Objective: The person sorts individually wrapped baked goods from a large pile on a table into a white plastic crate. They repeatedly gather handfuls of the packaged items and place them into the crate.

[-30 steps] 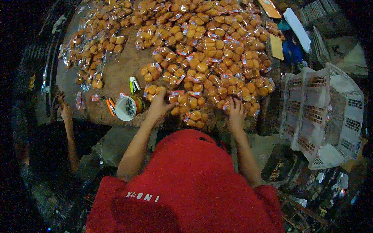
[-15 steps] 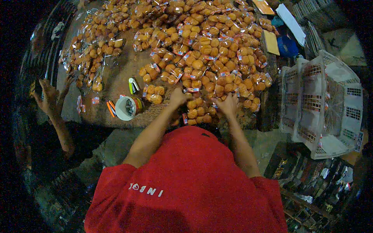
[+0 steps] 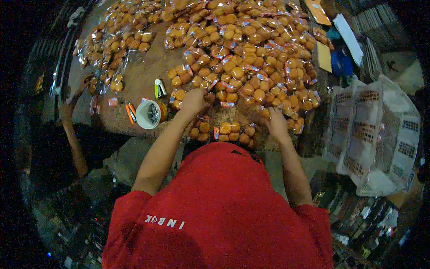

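A large heap of round golden bread rolls [image 3: 251,54] in clear bags with small printed labels covers the table. At its near left edge, my left hand [image 3: 195,103] is closed on a bag of rolls, its fingertips partly hidden. To the right, my right hand [image 3: 277,123] has its fingers bent against a bag of rolls [image 3: 262,112] at the heap's front edge; its grip is slightly blurred. Between my forearms, by the table's near edge, lie a bag of rolls [image 3: 229,131] and another bag [image 3: 200,131] below my left hand.
Left of my arm stand a white tub [image 3: 142,115] of small metal pieces, a green and white stapler [image 3: 159,88] and orange cutters [image 3: 131,113]. Another person's arm [image 3: 71,139] is at far left. White plastic crates [image 3: 371,130] stand at right. More bagged rolls [image 3: 112,49] lie at back left.
My hands have moved apart, the left one leftward and upward, the right one rightward. A gap has opened between the near bags and the heap. The other person's hand has shifted.
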`<state>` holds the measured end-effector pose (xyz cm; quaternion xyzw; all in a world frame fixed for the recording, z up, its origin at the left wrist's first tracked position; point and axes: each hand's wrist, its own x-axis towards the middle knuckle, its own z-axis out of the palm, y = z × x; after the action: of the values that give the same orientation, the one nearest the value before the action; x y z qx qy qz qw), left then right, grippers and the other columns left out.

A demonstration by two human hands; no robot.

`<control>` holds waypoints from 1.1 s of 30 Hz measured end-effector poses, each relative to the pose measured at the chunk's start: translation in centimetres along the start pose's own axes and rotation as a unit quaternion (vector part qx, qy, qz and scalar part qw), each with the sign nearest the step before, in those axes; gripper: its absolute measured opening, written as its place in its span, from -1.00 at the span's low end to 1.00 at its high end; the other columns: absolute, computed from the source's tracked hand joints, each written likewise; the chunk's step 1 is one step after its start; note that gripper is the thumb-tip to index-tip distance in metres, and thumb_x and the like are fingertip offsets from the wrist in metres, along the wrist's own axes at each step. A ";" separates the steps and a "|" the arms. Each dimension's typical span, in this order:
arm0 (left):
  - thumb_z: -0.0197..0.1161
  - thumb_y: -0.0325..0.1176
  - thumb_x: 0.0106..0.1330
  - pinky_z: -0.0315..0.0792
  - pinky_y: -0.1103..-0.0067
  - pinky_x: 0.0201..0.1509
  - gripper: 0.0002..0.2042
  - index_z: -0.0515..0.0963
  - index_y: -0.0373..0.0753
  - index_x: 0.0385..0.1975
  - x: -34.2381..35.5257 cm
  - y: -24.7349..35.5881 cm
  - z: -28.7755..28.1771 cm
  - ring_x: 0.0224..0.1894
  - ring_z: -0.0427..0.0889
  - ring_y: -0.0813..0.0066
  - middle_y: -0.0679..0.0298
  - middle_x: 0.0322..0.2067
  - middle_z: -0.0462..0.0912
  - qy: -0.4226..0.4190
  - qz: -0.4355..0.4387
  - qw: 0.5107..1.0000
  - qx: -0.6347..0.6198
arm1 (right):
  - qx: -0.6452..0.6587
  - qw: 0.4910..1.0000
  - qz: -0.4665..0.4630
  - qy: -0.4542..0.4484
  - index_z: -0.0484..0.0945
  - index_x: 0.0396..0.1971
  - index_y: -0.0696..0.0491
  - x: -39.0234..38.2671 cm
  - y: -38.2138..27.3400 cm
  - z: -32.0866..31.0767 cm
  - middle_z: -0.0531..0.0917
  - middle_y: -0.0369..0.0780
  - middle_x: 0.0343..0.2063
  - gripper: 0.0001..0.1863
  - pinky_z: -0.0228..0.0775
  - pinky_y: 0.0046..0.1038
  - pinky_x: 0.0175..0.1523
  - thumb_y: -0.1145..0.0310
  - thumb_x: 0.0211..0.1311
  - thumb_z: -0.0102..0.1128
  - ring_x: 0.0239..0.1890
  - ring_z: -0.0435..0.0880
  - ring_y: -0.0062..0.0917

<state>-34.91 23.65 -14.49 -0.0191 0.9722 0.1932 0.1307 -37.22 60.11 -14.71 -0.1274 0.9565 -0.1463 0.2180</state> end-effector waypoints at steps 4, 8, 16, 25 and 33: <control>0.55 -0.23 -0.01 0.53 0.30 0.01 -0.46 0.53 -0.23 -0.02 -3.7 -3.1 -3.0 -0.14 0.67 0.06 0.05 -0.27 0.70 -0.043 -0.002 0.982 -0.186 | 0.178 0.982 -0.036 0.059 0.43 0.16 0.07 0.5 4.6 -0.6 0.60 0.03 0.03 -0.41 0.45 -0.19 0.13 0.17 0.19 0.42 0.11 0.58 -0.09; 0.54 -0.26 -0.04 0.46 0.35 0.18 -0.47 0.62 -0.21 0.01 -7.3 -4.5 -2.3 0.02 0.62 0.07 0.07 0.05 0.61 -0.248 0.027 0.924 -0.291 | 0.287 0.953 -0.005 0.097 0.44 0.17 0.07 0.3 6.8 1.3 0.63 -0.02 -0.01 -0.39 0.44 -0.25 0.15 0.17 0.18 0.46 0.00 0.64 -0.23; 0.50 -0.20 -0.04 0.52 0.12 0.05 -0.53 0.64 -0.31 -0.12 -4.3 -1.9 2.2 0.01 0.64 -0.08 -0.04 -0.05 0.65 -0.386 0.154 0.904 0.104 | 0.069 0.995 -0.064 0.039 0.31 0.27 0.10 -2.6 8.2 0.7 0.53 0.09 0.15 -0.23 0.43 -0.08 0.20 0.43 0.04 0.49 0.18 0.51 0.07; 0.43 -0.44 0.07 0.54 0.14 -0.06 -0.35 0.30 -0.32 0.18 -12.0 -1.4 0.6 -0.06 0.62 -0.12 -0.05 -0.01 0.53 -0.084 0.063 0.993 0.047 | 0.185 0.947 0.016 0.262 0.44 0.06 0.16 -7.3 6.8 3.3 0.58 -0.05 0.01 -0.41 0.50 -0.25 0.11 0.39 0.04 0.54 -0.02 0.66 -0.17; 0.50 -0.35 0.00 0.56 0.17 -0.14 -0.47 0.44 -0.30 -0.01 -9.8 -2.1 2.5 -0.19 0.68 -0.08 -0.05 -0.27 0.65 0.043 0.020 0.998 0.049 | 0.120 0.987 0.052 0.096 0.49 0.00 0.17 -7.1 5.7 0.3 0.66 -0.07 -0.05 -0.51 0.51 -0.29 0.04 0.35 0.11 0.47 -0.04 0.68 -0.25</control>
<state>-24.63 22.52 -14.94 -0.0013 0.9855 0.1466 0.0855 -31.90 67.45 -14.18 -0.0359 0.9539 -0.2598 0.1461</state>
